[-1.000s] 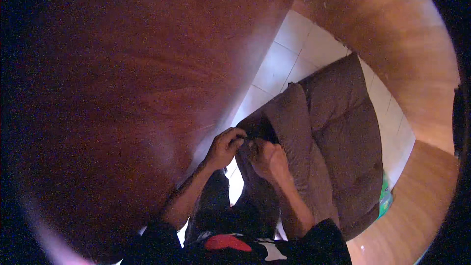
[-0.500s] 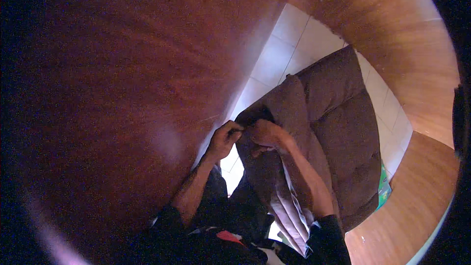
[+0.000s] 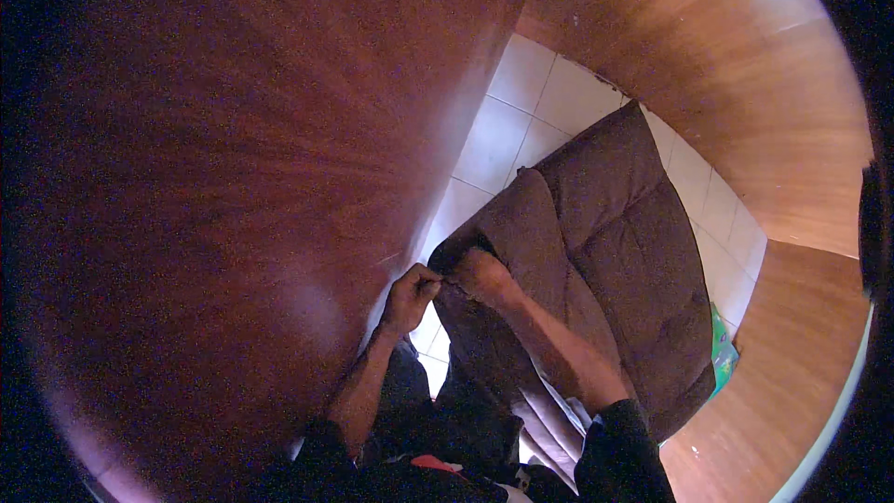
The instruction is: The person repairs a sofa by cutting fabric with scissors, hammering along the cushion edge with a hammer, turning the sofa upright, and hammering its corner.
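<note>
A large dark brown padded cushion (image 3: 633, 251) with seams across it lies slanted in front of me. At its near left corner, my left hand (image 3: 410, 300) is closed, thumb and fingertips pinching the cushion's edge. My right hand (image 3: 484, 278) is closed beside it on the same edge, fingers curled into the fabric; the fingertips are hidden. A dark fold shows just beyond the right hand. A pale lilac striped cloth (image 3: 549, 433) lies below my right forearm, partly covered.
A tall reddish-brown wooden panel (image 3: 233, 177) fills the left, close to my left arm. Lighter wooden panels (image 3: 708, 84) curve round the far and right sides. White floor tiles (image 3: 503, 130) show between. A green packet (image 3: 724, 354) sticks out by the cushion's right edge.
The view has shifted slightly, with the cushion lower and further left. My right hand has moved closer to the left, and both now meet at the cushion's edge.
</note>
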The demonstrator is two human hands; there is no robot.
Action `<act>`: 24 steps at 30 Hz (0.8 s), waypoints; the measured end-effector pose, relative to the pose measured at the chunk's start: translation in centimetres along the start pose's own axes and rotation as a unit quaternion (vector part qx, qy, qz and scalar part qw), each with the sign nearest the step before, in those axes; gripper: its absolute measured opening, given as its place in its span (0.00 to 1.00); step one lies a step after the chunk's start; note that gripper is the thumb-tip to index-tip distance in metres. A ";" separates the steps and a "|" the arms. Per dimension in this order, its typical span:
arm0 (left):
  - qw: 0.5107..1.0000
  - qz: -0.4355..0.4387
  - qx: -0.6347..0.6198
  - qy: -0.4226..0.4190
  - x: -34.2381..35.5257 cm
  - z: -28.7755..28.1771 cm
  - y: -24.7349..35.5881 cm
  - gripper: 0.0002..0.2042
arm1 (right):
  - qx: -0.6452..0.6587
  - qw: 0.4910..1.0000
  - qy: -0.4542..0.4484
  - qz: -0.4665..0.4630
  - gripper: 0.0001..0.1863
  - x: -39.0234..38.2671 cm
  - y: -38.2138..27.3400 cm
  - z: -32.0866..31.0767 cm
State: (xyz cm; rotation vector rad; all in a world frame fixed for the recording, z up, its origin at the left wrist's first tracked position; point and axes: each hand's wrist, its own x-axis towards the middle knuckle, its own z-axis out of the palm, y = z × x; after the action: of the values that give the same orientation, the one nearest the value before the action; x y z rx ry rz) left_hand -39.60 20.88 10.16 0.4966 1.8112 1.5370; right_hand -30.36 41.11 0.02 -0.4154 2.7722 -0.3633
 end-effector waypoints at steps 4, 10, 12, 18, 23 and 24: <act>0.999 -0.026 0.009 0.026 -2.0 -4.2 -1.0 0.06 | 0.219 0.941 0.024 0.258 0.12 3.4 -7.0 -7.5; 0.999 -0.030 -0.025 0.017 -0.8 -2.5 0.3 0.07 | 0.310 0.916 0.093 0.235 0.13 1.2 -8.2 -13.3; 0.999 -0.035 0.003 0.006 -0.9 -2.5 1.0 0.07 | 0.301 0.897 0.127 0.297 0.13 0.8 -9.0 -14.1; 0.999 -0.040 0.009 0.003 -1.2 -2.5 1.8 0.07 | 0.335 0.867 0.166 0.330 0.12 -0.4 -10.2 -16.1; 0.988 -0.143 0.024 -0.044 -1.0 -3.6 1.7 0.11 | 0.365 0.850 0.264 0.274 0.11 -0.4 -10.5 -13.2; 0.989 -0.124 0.023 -0.072 -0.5 -3.4 2.7 0.13 | 0.368 0.853 0.263 0.260 0.11 -1.0 -10.4 -13.1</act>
State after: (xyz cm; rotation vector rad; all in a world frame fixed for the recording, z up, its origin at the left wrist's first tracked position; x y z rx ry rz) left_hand -42.13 18.75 13.02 0.3772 1.7287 1.2618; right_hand -31.42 34.42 15.39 0.7034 2.7583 -1.4839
